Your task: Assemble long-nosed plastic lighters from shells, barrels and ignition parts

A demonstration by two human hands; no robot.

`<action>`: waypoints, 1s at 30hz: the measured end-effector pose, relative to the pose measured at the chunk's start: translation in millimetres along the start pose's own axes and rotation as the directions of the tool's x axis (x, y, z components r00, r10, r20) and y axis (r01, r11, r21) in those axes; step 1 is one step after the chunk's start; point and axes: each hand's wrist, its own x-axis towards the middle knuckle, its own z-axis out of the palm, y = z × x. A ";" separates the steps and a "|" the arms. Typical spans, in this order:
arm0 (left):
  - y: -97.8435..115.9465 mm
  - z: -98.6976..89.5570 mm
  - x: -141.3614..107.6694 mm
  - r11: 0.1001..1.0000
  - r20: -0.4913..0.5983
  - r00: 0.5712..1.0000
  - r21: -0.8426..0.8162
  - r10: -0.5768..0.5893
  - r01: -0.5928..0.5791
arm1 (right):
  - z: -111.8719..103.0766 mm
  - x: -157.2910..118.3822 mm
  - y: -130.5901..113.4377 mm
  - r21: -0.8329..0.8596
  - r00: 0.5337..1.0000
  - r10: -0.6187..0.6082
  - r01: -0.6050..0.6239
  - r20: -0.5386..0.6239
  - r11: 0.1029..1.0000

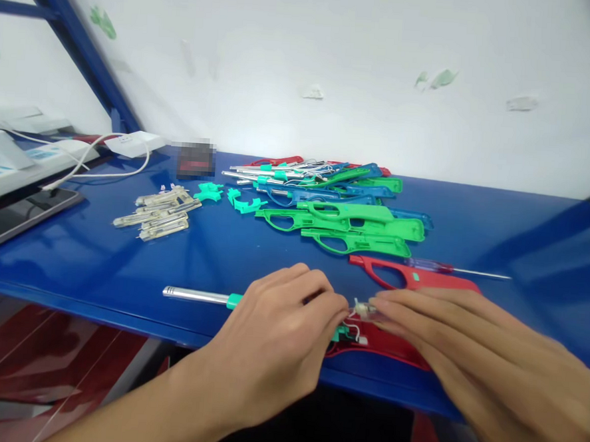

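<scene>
In front of me, an open red lighter half-shell (pixel 400 347) lies at the table's front edge, with green parts and a white wire in it. A silver lighter tube (pixel 195 295) with a green collar sticks out to the left, partly behind my left hand (pixel 281 333). The left fingers are pinched over the shell's front end, and what they hold is hidden. My right hand (pixel 472 338) is closed on a clear fuel tank (pixel 365 310), whose pale valve end faces my left fingertips. Just beyond lies another red half-shell (pixel 421 278).
Behind are several green half-shells (pixel 368 243), a pile of silver tubes and blue shells (pixel 301 195), and a screwdriver (pixel 472 272). Clear fuel tanks (pixel 165 216) and turquoise clips (pixel 243 203) lie left. A tablet-like device (pixel 25 218) and power strip (pixel 54 156) sit far left.
</scene>
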 end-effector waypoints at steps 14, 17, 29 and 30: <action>12.4 -9.2 0.5 0.998 0.127 0.992 0.061 -0.027 0.019 | 3.1 -10.1 -0.2 0.004 0.988 0.152 -0.152 0.023 0.988; 10.5 -7.9 2.2 0.999 0.124 0.992 0.031 -0.030 0.027 | 1.2 -7.9 -0.3 0.017 0.988 0.155 -0.156 0.027 0.988; 10.2 -9.0 1.1 0.999 0.135 0.990 0.024 -0.051 0.049 | -7.1 12.3 -1.7 0.020 0.995 0.085 -0.086 0.048 0.996; 10.4 -9.0 0.9 0.999 0.134 0.990 0.023 -0.052 0.049 | -7.0 12.2 -1.9 0.015 0.995 0.083 -0.084 0.058 0.996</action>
